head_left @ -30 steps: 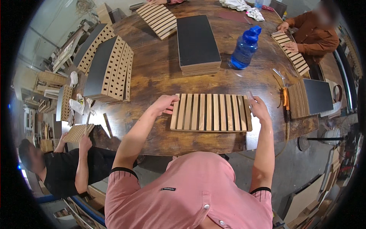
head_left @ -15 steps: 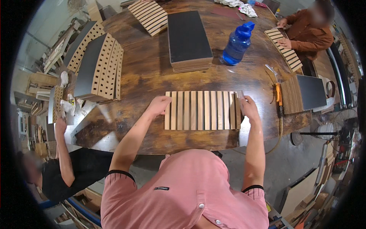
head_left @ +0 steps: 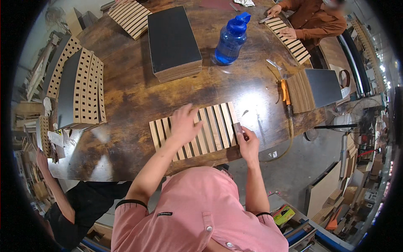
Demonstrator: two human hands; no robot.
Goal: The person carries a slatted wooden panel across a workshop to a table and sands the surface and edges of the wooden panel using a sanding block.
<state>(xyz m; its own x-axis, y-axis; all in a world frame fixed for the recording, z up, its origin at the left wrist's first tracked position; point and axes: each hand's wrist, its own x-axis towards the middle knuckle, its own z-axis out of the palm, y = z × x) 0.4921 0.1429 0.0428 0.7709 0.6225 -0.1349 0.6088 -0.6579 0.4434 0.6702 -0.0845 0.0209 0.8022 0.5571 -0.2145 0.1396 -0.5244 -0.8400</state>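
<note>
A slatted wooden panel (head_left: 210, 130), pale strips with dark gaps, lies slightly turned on the table in front of me. Over its left half is my left hand (head_left: 184, 125), fingers apart and holding nothing; whether it touches the slats I cannot tell. At the panel's right end, my right hand (head_left: 248, 145) pinches a small flat brown-grey piece (head_left: 238, 129) against the end slat. What kind of piece it is does not show clearly.
A stack of black-topped boards (head_left: 174, 38) and a blue water bottle (head_left: 231, 40) stand beyond the panel. Perforated boards (head_left: 82, 88) are at left. An orange-handled air gun (head_left: 286, 92) with a hose lies beside more boards (head_left: 300, 90). Co-workers' hands (head_left: 288, 33) work at right and far left.
My left hand has left the panel's left edge and moved over its face. The panel has turned slightly, its right end farther away. The whole view has shifted.
</note>
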